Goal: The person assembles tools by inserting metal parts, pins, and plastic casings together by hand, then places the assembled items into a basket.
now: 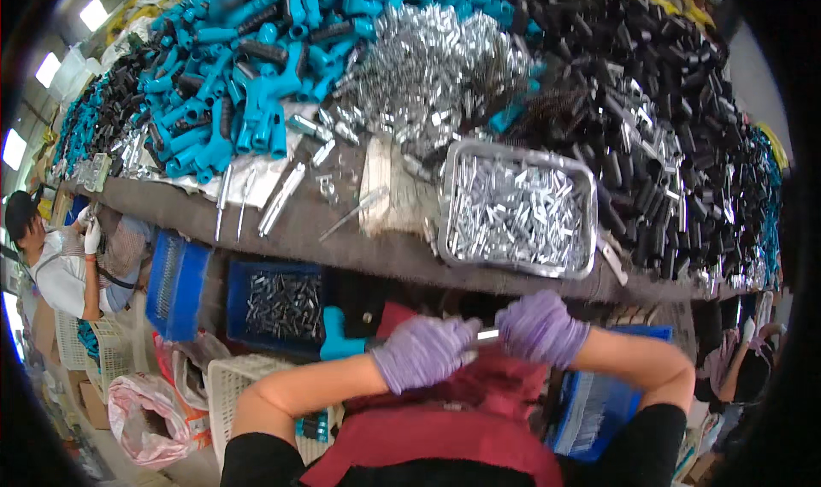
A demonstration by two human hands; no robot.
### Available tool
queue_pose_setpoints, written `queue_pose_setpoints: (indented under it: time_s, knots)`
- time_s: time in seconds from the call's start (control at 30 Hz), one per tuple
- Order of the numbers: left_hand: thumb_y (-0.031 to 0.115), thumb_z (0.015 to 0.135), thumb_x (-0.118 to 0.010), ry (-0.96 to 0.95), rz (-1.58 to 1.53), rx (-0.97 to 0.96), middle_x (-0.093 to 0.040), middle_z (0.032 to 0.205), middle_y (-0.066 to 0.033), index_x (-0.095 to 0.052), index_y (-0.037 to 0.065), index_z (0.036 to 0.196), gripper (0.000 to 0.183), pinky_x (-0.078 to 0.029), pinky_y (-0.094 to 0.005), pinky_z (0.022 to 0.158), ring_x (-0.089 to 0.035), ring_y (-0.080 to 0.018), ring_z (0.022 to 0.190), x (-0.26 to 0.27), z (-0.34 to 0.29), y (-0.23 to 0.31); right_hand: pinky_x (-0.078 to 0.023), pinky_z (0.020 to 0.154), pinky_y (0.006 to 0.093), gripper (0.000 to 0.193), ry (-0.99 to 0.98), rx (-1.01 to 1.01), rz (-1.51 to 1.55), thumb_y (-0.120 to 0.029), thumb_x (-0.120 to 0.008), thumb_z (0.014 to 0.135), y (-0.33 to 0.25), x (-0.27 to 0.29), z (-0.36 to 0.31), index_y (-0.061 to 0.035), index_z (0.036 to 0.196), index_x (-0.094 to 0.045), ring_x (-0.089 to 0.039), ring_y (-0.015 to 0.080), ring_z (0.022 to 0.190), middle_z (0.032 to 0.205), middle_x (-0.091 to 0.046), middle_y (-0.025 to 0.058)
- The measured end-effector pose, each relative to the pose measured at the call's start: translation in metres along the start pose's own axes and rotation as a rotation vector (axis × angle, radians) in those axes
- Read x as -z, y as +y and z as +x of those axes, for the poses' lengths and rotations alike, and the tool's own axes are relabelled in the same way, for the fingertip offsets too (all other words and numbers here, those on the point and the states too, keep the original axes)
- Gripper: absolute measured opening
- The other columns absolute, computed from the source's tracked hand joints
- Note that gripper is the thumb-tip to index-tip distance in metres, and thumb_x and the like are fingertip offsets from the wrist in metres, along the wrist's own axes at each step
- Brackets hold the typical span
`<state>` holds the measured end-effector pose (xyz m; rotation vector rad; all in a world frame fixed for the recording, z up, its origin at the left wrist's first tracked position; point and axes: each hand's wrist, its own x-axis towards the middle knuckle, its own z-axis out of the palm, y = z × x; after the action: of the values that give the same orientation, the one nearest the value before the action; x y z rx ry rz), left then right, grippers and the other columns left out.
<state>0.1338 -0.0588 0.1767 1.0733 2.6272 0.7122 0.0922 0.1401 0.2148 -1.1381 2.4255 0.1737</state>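
My left hand [423,353], in a purple striped glove, is closed in front of my red apron [453,410]. A teal plastic gun-shaped housing [340,335] juts out on its left side, its narrower end running into the fist. Between my two hands shows a short shiny metal tube [487,335]. Around the right end of that tube my right hand [540,329], gloved alike, has its fingers wrapped. The fingers cover how the tube and the housing meet.
A metal tray [590,230] of small silver pieces stands on the bench [342,243]. Behind lie heaps of teal housings [274,85], silver parts [436,68] and black parts [633,59]. Screwdrivers [224,200] lie front left. Blue bins [231,316] sit below; a co-worker [68,265] works left.
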Motion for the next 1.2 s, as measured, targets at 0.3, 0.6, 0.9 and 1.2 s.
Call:
queue_pose_setpoints:
  time_s: [0.3,0.6,0.9,1.2]
  knots:
    - [-0.001,0.075,-0.061,0.758,-2.161,-0.181,-0.052,0.087,-0.0025,-0.048,0.014,0.096,0.028,-0.035,-0.0489,0.096,-0.053,-0.0193,0.086,-0.021,-0.028,0.019,-0.038,0.093,0.0349,0.069,0.078,0.123,1.182,-0.038,-0.062,0.08,-0.017,-0.03,-0.055,-0.0037,0.131,-0.032,-0.048,0.0209,0.109,0.118,-0.05,0.0118]
    - [0.02,0.084,-0.055,0.43,-2.368,0.93,-0.054,0.093,-0.0084,-0.051,0.015,0.106,0.023,-0.032,-0.0473,0.099,-0.053,-0.0272,0.092,-0.161,0.054,-0.094,-0.045,0.083,0.0324,0.058,0.427,-0.123,1.761,-0.027,-0.06,0.082,-0.04,-0.178,-0.031,-0.0122,0.133,-0.034,-0.053,0.0199,0.096,0.113,-0.054,0.0078]
    - [0.024,0.084,-0.053,0.181,-2.073,0.695,-0.056,0.093,-0.0095,-0.053,0.014,0.104,0.023,-0.034,-0.0441,0.096,-0.054,-0.0271,0.092,-0.18,0.101,-0.12,-0.046,0.08,0.0343,0.054,0.19,-0.343,1.308,-0.034,-0.054,0.082,-0.03,-0.174,0.012,-0.0126,0.129,-0.038,-0.056,0.023,0.094,0.108,-0.057,0.0104]
    - [0.027,0.084,-0.052,0.048,-1.761,0.515,-0.057,0.093,-0.0106,-0.056,0.012,0.103,0.024,-0.036,-0.0409,0.093,-0.055,-0.027,0.093,-0.197,0.098,-0.128,-0.047,0.077,0.0362,0.052,-0.113,-0.431,0.876,-0.041,-0.049,0.082,-0.049,-0.167,0.045,-0.013,0.125,-0.042,-0.059,0.0262,0.092,0.104,-0.06,0.013]
